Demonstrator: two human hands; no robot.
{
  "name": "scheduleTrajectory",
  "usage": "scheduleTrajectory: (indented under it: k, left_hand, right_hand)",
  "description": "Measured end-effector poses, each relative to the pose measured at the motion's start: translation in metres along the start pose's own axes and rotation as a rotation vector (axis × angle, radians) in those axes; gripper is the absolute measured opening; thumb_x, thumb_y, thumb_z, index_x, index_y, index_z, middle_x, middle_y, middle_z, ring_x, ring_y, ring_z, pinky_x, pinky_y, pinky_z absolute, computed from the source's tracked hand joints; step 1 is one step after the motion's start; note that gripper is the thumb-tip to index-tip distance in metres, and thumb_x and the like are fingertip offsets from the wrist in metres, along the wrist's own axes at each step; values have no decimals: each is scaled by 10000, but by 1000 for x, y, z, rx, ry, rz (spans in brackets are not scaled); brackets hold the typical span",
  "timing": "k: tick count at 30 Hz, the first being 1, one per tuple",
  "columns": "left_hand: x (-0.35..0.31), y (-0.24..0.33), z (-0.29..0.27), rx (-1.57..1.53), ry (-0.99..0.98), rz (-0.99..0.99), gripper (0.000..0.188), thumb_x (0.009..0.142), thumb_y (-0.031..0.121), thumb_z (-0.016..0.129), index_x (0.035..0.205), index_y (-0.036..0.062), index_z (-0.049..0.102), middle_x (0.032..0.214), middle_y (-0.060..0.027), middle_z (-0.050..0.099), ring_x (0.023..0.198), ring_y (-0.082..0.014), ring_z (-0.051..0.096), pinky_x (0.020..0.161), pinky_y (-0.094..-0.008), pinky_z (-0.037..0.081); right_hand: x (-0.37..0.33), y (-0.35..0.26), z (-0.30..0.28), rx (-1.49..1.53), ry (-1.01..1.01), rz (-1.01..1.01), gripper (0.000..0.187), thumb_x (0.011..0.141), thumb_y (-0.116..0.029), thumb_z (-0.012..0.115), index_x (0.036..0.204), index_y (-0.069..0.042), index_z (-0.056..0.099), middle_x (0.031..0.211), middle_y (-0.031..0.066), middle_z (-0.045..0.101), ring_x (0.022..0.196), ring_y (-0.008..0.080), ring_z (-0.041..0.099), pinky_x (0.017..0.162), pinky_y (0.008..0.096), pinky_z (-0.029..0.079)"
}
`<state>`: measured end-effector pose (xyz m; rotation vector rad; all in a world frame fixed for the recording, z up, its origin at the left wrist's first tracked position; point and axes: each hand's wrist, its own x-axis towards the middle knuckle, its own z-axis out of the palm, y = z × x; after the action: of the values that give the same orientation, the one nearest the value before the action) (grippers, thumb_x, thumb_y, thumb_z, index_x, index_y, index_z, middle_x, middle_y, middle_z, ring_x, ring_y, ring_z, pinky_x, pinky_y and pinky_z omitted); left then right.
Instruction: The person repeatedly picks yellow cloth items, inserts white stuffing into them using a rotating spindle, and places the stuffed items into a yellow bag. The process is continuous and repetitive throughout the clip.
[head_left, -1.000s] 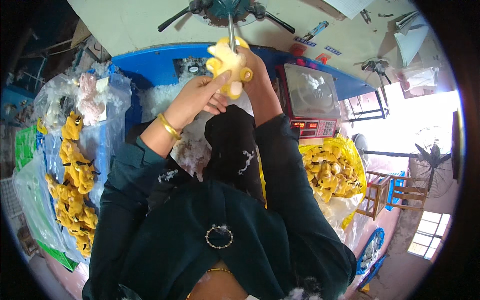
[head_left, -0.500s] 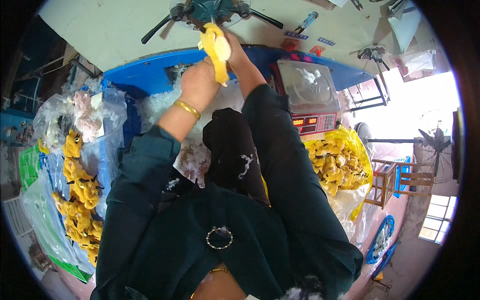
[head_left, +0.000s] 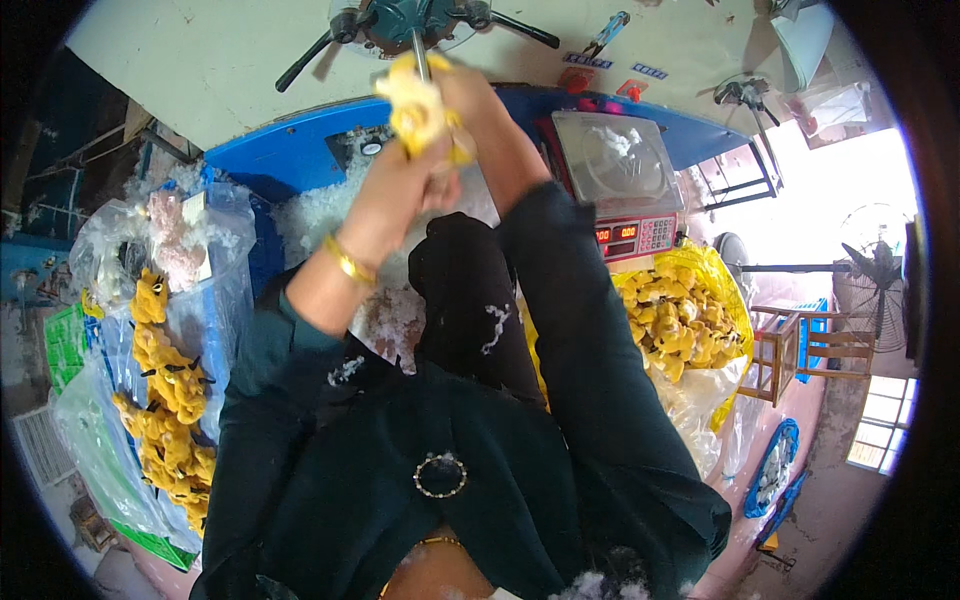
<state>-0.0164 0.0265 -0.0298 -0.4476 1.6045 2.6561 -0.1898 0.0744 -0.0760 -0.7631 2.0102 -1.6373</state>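
Note:
A yellow plush toy (head_left: 415,112), somewhat blurred, is against the thin metal nozzle (head_left: 420,58) of the machine at the top centre. My left hand (head_left: 398,190) is closed on the toy's lower end, a gold bangle on its wrist. Higher up, my right hand (head_left: 468,98) is wrapped round the toy's right side by the nozzle; part of its fingers is hidden behind the plush. How far the nozzle reaches into the toy cannot be made out.
Dark lever handles (head_left: 305,60) flank the nozzle. A digital scale (head_left: 620,180) stands to the right, above a yellow bag (head_left: 735,300) of plush pieces. Finished-looking yellow plush toys (head_left: 170,380) are heaped at left. White stuffing (head_left: 310,215) lies below the blue machine edge (head_left: 270,155).
The toy has turned and shifted slightly left, showing more of the nozzle. My left hand has moved down a little, its wrist turned; my right hand stays near the nozzle.

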Motion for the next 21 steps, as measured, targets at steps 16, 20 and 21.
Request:
scheduleTrajectory:
  k: [16, 20, 21]
  left_hand:
    - [9, 24, -39, -155, -195, -226, 264, 848, 101, 655, 1077, 14, 556, 765, 6, 557, 511, -56, 455, 456, -186, 390]
    - [46, 35, -38, -127, -183, -218, 179, 884, 113, 621, 998, -14, 566, 667, 17, 478, 457, -50, 356, 393, -192, 251]
    - [44, 34, -44, -106, -164, -209, 170, 881, 116, 624, 989, -1, 564, 666, 18, 478, 458, -49, 357, 399, -194, 255]
  right_hand:
    - [-31, -20, 20, 550, 326, 208, 299, 920, -210, 540, 959, 71, 633, 890, 134, 663, 747, 222, 666, 639, 342, 539]
    - [12, -20, 12, 372, 436, 172, 301, 899, -182, 548, 1006, 96, 589, 894, 153, 649, 741, 249, 663, 620, 368, 526]
    - [10, -21, 18, 441, 425, 184, 299, 902, -180, 542, 1012, 95, 585, 901, 154, 646, 741, 248, 663, 621, 364, 528]
